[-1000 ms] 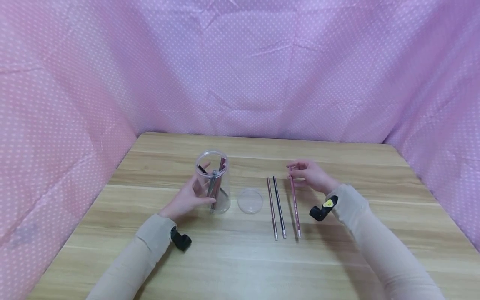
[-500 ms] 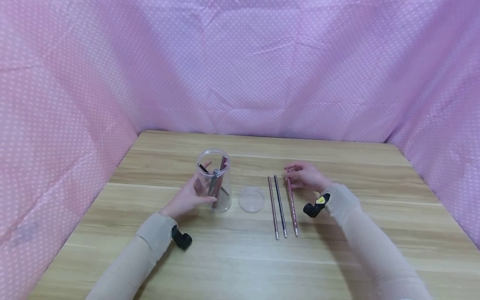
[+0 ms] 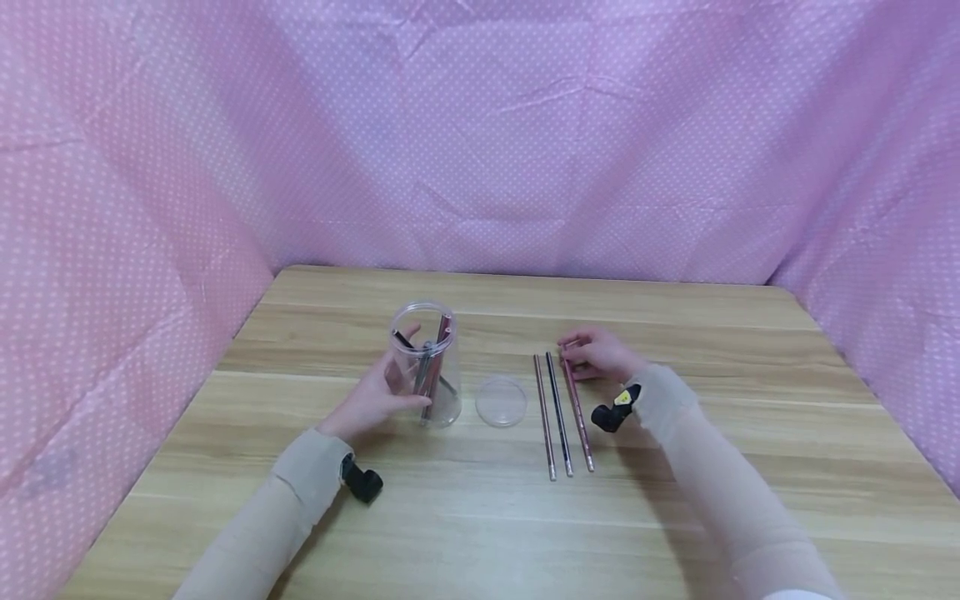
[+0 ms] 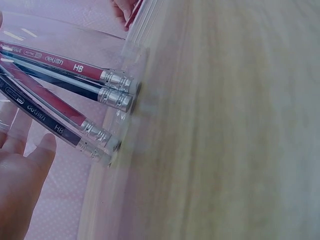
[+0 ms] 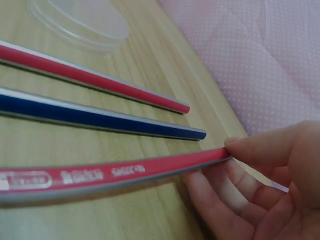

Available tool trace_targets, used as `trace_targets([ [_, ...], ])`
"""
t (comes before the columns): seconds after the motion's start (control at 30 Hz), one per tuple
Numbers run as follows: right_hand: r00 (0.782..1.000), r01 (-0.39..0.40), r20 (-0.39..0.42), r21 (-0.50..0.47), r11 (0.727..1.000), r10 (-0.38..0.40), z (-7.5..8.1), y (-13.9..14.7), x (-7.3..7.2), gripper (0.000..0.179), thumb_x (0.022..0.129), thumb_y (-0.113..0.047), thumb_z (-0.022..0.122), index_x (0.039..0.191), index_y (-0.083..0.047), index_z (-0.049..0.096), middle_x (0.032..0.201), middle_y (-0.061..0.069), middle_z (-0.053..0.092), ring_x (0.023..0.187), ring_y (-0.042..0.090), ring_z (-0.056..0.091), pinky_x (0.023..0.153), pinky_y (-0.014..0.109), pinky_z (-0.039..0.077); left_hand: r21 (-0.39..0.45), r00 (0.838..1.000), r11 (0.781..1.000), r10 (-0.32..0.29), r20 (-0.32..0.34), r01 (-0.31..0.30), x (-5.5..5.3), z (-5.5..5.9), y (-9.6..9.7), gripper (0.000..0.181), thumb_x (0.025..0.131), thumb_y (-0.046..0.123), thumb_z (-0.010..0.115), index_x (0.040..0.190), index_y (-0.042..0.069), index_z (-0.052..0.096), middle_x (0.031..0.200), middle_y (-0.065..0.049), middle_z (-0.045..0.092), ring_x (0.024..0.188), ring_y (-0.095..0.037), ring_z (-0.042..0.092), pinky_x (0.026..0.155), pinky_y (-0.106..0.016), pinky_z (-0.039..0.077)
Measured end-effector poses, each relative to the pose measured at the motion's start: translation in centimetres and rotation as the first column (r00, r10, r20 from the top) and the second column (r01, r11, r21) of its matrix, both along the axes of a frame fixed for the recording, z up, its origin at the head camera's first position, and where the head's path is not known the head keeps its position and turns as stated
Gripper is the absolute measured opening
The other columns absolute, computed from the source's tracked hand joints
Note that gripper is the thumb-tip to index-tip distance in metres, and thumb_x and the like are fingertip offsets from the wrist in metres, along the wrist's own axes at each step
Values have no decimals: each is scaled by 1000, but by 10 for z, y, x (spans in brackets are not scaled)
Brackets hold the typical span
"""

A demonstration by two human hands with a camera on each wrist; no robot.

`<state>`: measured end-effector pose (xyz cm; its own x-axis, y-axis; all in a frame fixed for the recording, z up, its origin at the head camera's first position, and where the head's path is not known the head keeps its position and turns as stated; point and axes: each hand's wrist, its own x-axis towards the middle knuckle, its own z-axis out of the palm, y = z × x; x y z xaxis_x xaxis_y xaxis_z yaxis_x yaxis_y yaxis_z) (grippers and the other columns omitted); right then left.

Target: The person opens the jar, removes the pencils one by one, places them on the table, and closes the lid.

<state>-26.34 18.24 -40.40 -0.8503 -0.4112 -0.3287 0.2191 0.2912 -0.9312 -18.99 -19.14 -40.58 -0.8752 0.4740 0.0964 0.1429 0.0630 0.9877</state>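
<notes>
Left hand (image 3: 372,398) grasping clear jar (image 3: 425,363) of pencils, mid-counter (image 3: 480,500); right hand (image 3: 597,356) pinching far end of red pencil (image 3: 577,412), beside two others.

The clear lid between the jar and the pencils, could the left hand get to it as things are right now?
Probably yes. The lid lies bare beside the jar, nothing over it, but the left hand grips that jar and would have to let go.

Bare desk (image 3: 750,433) lies open to the right of the three pencils (image 3: 558,412) and along the near edge. Between the pencils and the clear jar (image 3: 424,367) the flat lid (image 3: 500,401) takes up the gap. Pink cloth walls (image 3: 150,275) close three sides.
</notes>
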Motion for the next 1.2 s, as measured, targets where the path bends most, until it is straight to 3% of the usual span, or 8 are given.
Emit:
trace_targets([
  [0.3, 994, 99, 33, 160, 982, -106, 3, -12, -1, 39, 93, -3, 54, 130, 8, 46, 102, 9, 64, 79, 8, 61, 73, 22, 56, 16, 1000, 1000, 0, -2, 0, 1, 2, -1, 106, 75, 0, 75, 152, 24, 8, 155, -11, 27, 143, -26, 24, 118, -48, 16],
  [0.47, 995, 101, -2, 244, 965, -103, 8, -17, 2, 36, 93, -5, 55, 128, 6, 49, 110, 15, 64, 80, 11, 62, 76, 26, 58, 16, 1000, 1000, -2, 10, 2, 1, 2, -1, 106, 75, -1, 75, 153, 24, 7, 155, -10, 27, 143, -24, 24, 118, -45, 17],
  [0.83, 992, 90, -119, 393, 915, -46, 7, -25, 4, 31, 89, -2, 58, 118, 8, 55, 104, 19, 65, 77, 14, 62, 70, 27, 59, -25, 1000, 1000, 16, 1, -15, -2, 1, -1, 106, 74, -1, 76, 152, 27, 9, 156, -15, 22, 143, -27, 21, 119, -51, 12],
  [1.2, 987, 124, -141, 409, 904, -72, 10, -33, 7, 28, 87, 0, 60, 113, 8, 56, 99, 19, 65, 65, 11, 60, 62, 23, 58, -18, 1000, 1000, 19, 2, -19, -2, 2, -2, 105, 74, -4, 74, 152, 24, 9, 155, -11, 27, 142, -27, 24, 118, -47, 15],
])
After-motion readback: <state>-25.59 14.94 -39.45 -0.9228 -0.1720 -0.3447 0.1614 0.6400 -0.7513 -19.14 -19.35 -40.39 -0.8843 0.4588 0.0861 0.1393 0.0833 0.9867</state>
